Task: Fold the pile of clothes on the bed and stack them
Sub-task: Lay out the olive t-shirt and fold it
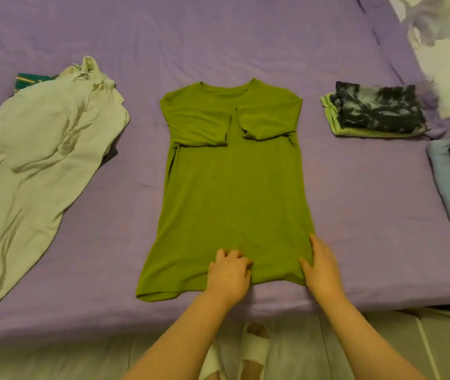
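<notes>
At the near edge of the bed (355,50), green shirt (232,193) lies flat, sleeves folded in. Left hand (228,272) grip: fingers curled, bunching the hem. Right hand (321,267) grip: fingers straight, pressed on the hem's right corner. Unfolded pale clothes (34,160) left; folded stack (374,111) right.

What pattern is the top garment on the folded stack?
Dark-and-pale tie-dye blotches on the top garment, seen in the head view.

The green shirt (232,187) lies flat on the purple bed (218,42), sleeves folded inward. My left hand (228,272) grips its bottom hem; my right hand (321,267) rests on its lower right corner. Unfolded pale clothes (40,165) lie left; a folded stack (374,111) lies right.
</notes>
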Motion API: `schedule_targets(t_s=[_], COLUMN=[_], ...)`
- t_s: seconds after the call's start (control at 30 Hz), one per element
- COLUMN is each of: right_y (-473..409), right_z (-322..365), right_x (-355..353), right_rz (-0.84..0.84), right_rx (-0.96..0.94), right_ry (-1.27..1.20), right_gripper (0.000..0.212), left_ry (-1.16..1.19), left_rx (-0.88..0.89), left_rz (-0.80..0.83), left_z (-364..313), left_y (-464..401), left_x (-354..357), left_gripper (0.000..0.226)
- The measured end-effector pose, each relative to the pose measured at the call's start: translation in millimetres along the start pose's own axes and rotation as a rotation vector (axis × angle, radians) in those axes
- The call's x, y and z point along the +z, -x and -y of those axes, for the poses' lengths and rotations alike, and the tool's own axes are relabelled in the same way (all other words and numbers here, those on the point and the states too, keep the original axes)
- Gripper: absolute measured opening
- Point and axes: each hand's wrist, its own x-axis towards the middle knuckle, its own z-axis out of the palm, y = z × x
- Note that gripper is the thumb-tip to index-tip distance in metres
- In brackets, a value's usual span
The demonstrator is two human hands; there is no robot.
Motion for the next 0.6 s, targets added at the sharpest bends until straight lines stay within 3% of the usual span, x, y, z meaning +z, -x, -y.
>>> schedule_targets(t_s=[0.1, 0.2, 0.33, 0.43, 0.6], right_y=[-4, -4, 0, 1, 4], right_z=[2, 4, 11, 17, 10], right_x=[-4, -9, -17, -22, -22], right_rz=[0.016, -0.015, -0.055, -0.095, -0.091], right_rx=[0.084, 0.058, -0.070, -0.057, -0.107], right_ry=[-0.089, -0.113, -0.365, -0.491, -0.376], right_gripper=[0.063, 0.021, 0.008, 0.012, 0.026], left_ry=[-0.029, -0.015, 0.015, 0.040, 0.076], left_rx=[-0.037, -0.091, -0.152, -0.152, -0.172], left_rz=[0.015, 0.037, 0.014, -0.085, -0.086], left_z=[-4, -6, -10, -12, -12], left_y=[-6, -11, -14, -14, -9], left_x=[-3, -5, -6, -4, 1], left_gripper=[0.040, 0.041, 0.040, 0.039, 0.036])
